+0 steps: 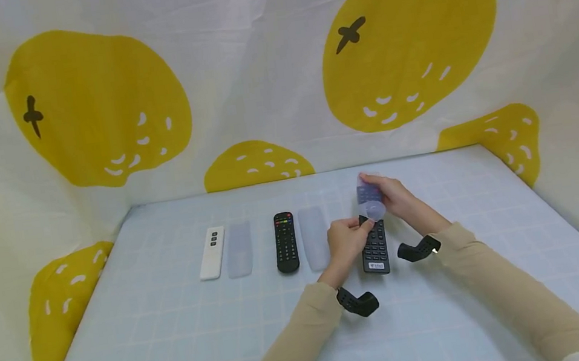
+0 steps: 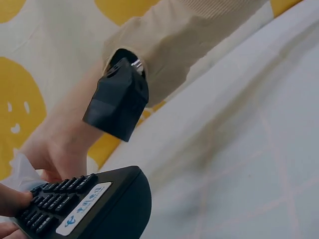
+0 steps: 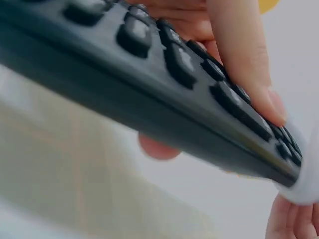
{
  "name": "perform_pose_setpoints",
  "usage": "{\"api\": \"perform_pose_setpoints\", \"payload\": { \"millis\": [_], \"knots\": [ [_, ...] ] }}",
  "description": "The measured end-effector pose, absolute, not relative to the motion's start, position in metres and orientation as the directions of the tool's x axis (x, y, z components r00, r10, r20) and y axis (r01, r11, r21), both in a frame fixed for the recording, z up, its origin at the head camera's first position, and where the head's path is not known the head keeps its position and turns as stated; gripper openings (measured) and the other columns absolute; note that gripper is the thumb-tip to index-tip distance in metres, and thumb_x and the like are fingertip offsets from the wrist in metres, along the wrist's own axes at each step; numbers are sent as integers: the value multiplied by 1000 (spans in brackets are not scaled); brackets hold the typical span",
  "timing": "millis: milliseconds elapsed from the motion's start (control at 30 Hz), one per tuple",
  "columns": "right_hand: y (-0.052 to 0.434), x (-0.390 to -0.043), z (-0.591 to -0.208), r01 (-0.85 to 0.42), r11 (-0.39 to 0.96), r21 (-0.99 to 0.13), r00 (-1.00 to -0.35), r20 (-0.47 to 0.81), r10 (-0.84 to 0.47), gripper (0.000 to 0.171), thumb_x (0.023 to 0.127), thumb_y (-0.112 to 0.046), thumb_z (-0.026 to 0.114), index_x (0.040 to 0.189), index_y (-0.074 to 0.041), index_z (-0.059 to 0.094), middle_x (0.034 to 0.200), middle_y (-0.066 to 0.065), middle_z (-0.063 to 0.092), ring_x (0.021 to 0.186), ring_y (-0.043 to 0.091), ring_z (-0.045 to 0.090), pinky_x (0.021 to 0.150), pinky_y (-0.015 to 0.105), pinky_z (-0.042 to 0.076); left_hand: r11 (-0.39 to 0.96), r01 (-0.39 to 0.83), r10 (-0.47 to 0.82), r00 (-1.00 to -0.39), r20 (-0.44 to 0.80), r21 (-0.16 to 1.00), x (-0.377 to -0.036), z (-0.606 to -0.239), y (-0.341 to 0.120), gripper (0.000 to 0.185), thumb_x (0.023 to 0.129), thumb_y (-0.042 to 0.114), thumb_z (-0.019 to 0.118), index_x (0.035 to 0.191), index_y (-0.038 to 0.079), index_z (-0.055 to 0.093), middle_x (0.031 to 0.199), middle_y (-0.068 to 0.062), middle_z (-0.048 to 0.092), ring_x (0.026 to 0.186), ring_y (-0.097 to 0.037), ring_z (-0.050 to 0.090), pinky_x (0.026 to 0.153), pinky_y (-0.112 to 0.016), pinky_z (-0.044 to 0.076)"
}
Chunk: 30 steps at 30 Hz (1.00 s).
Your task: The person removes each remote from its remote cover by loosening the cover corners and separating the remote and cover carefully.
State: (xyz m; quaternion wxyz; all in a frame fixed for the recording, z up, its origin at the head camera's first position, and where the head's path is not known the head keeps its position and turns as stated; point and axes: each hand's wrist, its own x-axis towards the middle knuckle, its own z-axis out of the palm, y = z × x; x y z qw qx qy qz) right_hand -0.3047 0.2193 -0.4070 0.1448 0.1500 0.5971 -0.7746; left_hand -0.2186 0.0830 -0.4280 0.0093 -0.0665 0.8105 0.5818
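Observation:
A black remote control (image 1: 375, 248) with a white label at its near end is in my left hand (image 1: 349, 238). The thumb (image 3: 244, 64) presses on its buttons, and a fingertip (image 3: 157, 147) shows beneath it. Over the remote's far end sits a translucent, soft-looking sleeve (image 1: 370, 199). My right hand (image 1: 395, 196) pinches this sleeve near its far end. In the left wrist view the remote's labelled end (image 2: 122, 204) points toward the camera, and the sleeve (image 2: 22, 172) is partly hidden behind the left thumb (image 2: 15, 199).
To the left lie a white remote (image 1: 212, 253), a translucent sleeve (image 1: 239, 249), a black remote with coloured buttons (image 1: 285, 242) and another translucent sleeve (image 1: 313, 232). Each wrist wears a black camera mount. A fruit-print curtain (image 1: 255, 87) hangs behind the checked tabletop (image 1: 179, 341).

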Motion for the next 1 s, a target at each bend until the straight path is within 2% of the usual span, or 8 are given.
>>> {"api": "perform_pose_setpoints", "payload": {
  "millis": [67,233,300,367,500,567,767,1000],
  "knots": [
    [222,-302,-409,410,-291,-864,-912,-397,-107,7,96,-24,58,95,-17,57,92,-9,57,88,5,52,75,17,47,315,-133,-113,-988,-102,940,-220,-428,81,32,80,24,77,102,0,74,94,-12,75,86,-16,73,72,-27,57],
    [222,-293,-412,410,-327,-851,-912,-383,-146,19,99,-20,53,84,-17,65,81,-8,67,78,3,62,71,17,51,318,-127,-166,-983,-76,940,-224,-429,77,33,81,24,77,101,-1,74,94,-13,75,86,-18,73,73,-29,57],
    [220,-291,-413,377,-289,-880,-926,-366,-96,15,97,-19,55,88,-15,65,79,-9,67,76,2,62,70,16,52,307,-125,-169,-983,-76,944,-224,-431,77,33,81,25,76,102,-1,73,95,-13,74,88,-18,72,74,-29,57],
    [217,-290,-412,335,-204,-920,-941,-337,-28,14,97,-21,57,101,-10,65,77,-12,66,75,0,61,69,14,51,288,-123,-159,-984,-79,950,-224,-433,78,33,82,25,75,103,-1,73,97,-14,74,89,-18,72,75,-29,57],
    [212,-289,-411,276,-38,-961,-957,-278,87,39,96,-22,57,126,3,54,75,-15,62,75,-1,59,69,11,49,245,-110,-138,-987,-78,963,-222,-435,79,33,84,25,73,104,-2,72,99,-15,73,92,-20,72,76,-30,58],
    [211,-291,-409,265,-14,-964,-959,-265,98,38,96,-20,56,125,4,54,74,-15,61,75,-1,58,70,11,49,245,-99,-135,-989,-67,964,-221,-436,79,34,84,24,74,104,-3,72,100,-16,73,93,-20,72,75,-30,58],
    [214,-293,-403,263,-9,-965,-960,-263,98,11,96,-16,55,98,-6,58,69,-14,60,70,0,56,66,12,48,266,-95,-114,-991,-67,959,-221,-434,79,39,82,24,75,108,-5,70,103,-19,71,95,-22,71,77,-30,58],
    [214,-295,-392,217,12,-976,-970,-214,115,33,97,-15,51,121,8,54,72,-13,59,71,0,55,67,12,48,254,-46,-98,-995,-22,966,-222,-429,81,37,81,22,76,105,-6,70,98,-20,71,88,-20,72,71,-26,58]
  ]
}}
